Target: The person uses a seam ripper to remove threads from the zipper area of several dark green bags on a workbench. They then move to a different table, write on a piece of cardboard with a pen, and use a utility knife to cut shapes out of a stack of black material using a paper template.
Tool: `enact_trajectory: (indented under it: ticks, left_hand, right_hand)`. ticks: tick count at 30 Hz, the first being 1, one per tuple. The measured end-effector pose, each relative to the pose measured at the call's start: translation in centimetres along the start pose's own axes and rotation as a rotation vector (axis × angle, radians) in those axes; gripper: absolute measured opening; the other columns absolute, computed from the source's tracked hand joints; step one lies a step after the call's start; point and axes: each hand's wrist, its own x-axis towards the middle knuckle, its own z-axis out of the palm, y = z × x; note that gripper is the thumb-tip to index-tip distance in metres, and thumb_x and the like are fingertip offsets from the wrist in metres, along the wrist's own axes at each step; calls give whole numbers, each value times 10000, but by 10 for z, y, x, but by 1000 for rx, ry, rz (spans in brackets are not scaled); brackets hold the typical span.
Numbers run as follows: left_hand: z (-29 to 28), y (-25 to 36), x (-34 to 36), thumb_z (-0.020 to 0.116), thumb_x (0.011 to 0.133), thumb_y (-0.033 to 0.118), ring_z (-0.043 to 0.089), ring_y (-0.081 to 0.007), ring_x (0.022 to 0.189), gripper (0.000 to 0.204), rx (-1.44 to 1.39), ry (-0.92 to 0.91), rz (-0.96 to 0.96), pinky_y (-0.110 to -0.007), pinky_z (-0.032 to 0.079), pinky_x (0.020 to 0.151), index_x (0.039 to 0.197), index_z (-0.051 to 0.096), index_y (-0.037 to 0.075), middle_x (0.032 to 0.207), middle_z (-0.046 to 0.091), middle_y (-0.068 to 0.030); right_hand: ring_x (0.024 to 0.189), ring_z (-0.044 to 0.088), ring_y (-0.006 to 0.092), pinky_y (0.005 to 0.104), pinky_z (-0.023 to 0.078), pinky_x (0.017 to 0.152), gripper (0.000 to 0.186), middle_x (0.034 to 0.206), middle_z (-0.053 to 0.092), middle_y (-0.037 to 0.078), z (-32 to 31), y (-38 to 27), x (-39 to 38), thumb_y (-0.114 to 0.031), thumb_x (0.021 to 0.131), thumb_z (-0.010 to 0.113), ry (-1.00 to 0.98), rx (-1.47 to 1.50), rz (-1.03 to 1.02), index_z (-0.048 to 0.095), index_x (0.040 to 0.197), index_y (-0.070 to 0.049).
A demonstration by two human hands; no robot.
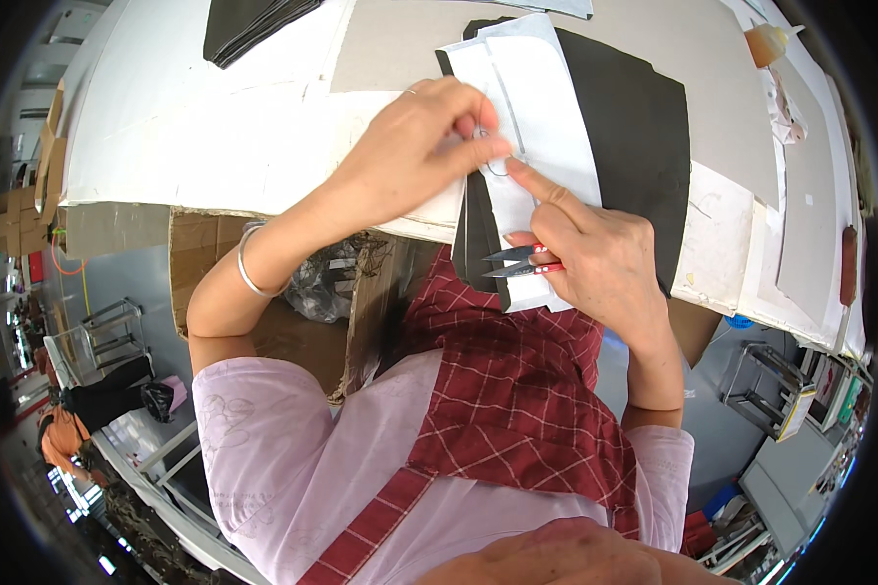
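My left hand (415, 141) is closed in a pinch over a white, folded-looking panel (556, 107) with a dark line along it. A thin dark thread (498, 174) curls below those fingertips and appears to be held in them. My right hand (600, 253) has thread snips (517, 270) with red handles tucked in its curled fingers, blades pointing left. Its index finger stretches out onto the white panel, close to my left thumb. Beneath lie black flat pieces (639, 127), overhanging the near edge of the table.
The white-topped table (215, 127) carries a stack of black pieces (254, 29) at the far left. A bottle with amber contents (766, 44) is at the far right. Below the near edge, an open cardboard box (200, 253) holds clear plastic. Metal step stools (766, 390) stand at right.
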Motion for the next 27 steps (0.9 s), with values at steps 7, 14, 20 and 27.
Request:
enact_trajectory:
  ticks: [7,14,20,27]
  left_hand:
    - [-21,-15,-8,656,921,100,591,-154,798,98,-218,39,-313,-273,480,749,957,624,15,880,622,-60]
    - [-37,-19,-11,701,872,104,597,-257,922,134,331,108,74,-356,476,837,976,662,28,977,650,-97]
    - [-24,-31,30,698,877,149,531,-262,988,144,160,-152,302,-370,442,873,974,654,52,972,599,-63]
    - [-69,-25,4,688,882,148,526,-243,957,132,231,-335,118,-353,442,841,930,625,42,905,583,-59]
  right_hand:
    - [548,636,125,261,489,482,257,1243,685,27,-1,0,1,-204,793,766,1,19,9,546,726,-90]
    - [554,642,129,265,490,479,252,1236,690,20,-2,-2,1,-182,780,774,0,10,20,549,718,-86]
    - [552,638,131,269,489,476,251,1235,691,13,-1,-1,2,-175,772,779,13,12,20,552,714,-83]
    - [520,609,118,261,465,459,276,1245,688,6,-1,-1,1,-192,785,772,8,-7,26,537,684,-89]
